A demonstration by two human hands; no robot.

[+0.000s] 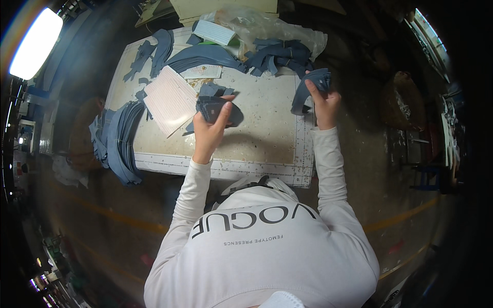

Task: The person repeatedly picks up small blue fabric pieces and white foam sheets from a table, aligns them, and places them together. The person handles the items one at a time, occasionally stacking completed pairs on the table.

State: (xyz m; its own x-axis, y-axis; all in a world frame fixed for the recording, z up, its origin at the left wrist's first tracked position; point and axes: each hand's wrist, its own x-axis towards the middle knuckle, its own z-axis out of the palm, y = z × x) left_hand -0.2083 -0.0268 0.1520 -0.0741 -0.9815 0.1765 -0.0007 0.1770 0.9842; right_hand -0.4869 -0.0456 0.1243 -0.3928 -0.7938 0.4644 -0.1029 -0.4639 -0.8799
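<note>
My left hand (208,137) is closed around a stack of blue-grey fabric pieces (211,109), thumb on the near side, over the middle of the table (262,133). At the table's right edge, my right hand (325,105) grips a bundle of curved blue-grey fabric strips (302,97), which hangs down in an arc. The two bundles are held well apart. A small pile of cut blue pieces (215,89) lies just beyond my left hand. To its left rests a pinkish lined paper pad (168,100).
A thick bundle of long blue strips (123,136) droops over the table's left edge. More strips (205,55) and a tangled heap (280,54) lie along the far side. Behind them are a white lined pad (214,33) and clear plastic sheeting (267,25). A brown sack (405,100) stands at right.
</note>
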